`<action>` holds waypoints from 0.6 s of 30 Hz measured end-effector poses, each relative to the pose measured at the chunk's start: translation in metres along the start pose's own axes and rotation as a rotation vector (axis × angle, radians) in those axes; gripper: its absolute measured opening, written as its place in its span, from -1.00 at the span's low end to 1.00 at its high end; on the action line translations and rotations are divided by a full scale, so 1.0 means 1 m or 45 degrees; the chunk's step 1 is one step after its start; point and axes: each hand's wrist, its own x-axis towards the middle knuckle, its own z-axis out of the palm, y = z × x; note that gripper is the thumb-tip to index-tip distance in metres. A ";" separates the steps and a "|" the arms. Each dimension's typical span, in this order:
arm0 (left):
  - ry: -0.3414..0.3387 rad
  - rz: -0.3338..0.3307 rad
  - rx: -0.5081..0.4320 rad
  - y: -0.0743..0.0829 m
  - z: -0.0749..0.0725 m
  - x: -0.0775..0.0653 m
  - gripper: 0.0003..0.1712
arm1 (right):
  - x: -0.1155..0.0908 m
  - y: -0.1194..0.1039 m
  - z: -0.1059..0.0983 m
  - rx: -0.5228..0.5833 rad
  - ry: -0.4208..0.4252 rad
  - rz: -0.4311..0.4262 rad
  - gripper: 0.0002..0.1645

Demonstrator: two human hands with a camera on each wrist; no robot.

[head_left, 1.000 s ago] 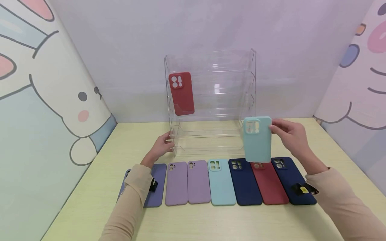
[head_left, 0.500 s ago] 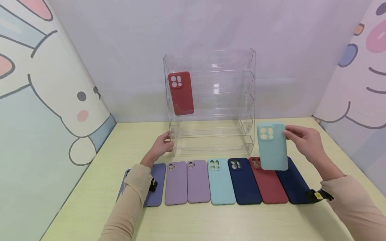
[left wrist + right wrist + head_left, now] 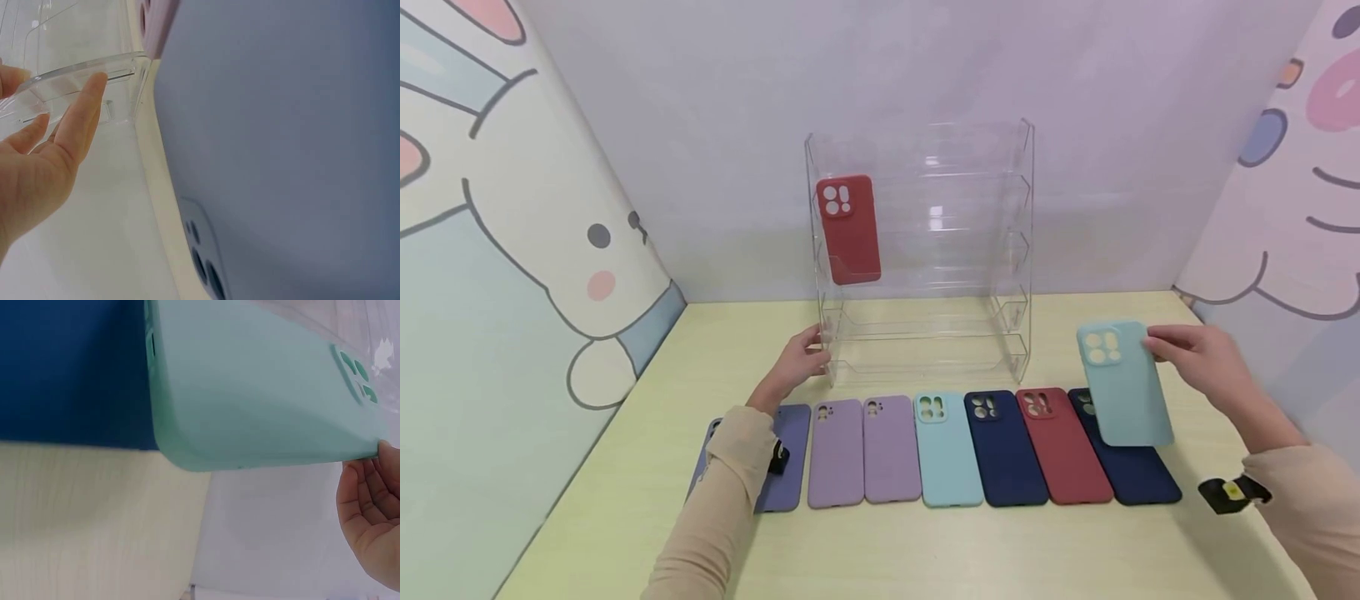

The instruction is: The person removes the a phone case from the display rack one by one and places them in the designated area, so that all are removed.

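Observation:
My right hand (image 3: pixel 1198 358) pinches the upper right edge of a mint green phone case (image 3: pixel 1123 392), held tilted above the table. It partly covers a navy phone case (image 3: pixel 1142 479) at the right end of a row. In the right wrist view, thumb and fingers grip the mint case (image 3: pixel 262 394) near its camera cutouts. My left hand (image 3: pixel 797 362) holds the lower left side panel of a clear tiered display rack (image 3: pixel 925 337); in the left wrist view, fingers lie along that panel's edge (image 3: pixel 81 67). A red phone case (image 3: pixel 852 237) leans at the rack's left side.
Along the table (image 3: pixel 925 550), below the rack, lie lilac cases (image 3: pixel 891 454), a second mint case (image 3: pixel 951 458), another navy case (image 3: pixel 1007 454) and a red one (image 3: pixel 1067 454). Blue-violet cases (image 3: pixel 790 458) lie partly under the left sleeve. Cartoon-printed panels (image 3: pixel 550 250) flank the table.
My right hand has carried the mint case rightward and down, away from the rack, to over the rightmost navy case, tilting it. The left hand has stayed at the rack.

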 end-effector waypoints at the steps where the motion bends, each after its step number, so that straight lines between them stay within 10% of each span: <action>1: -0.004 -0.004 -0.010 0.002 0.000 -0.001 -0.25 | 0.000 0.003 -0.002 -0.009 -0.016 0.005 -0.45; 18: -0.023 -0.027 -0.004 0.028 0.003 -0.019 -0.27 | 0.000 0.059 -0.028 -0.027 -0.313 0.152 -0.42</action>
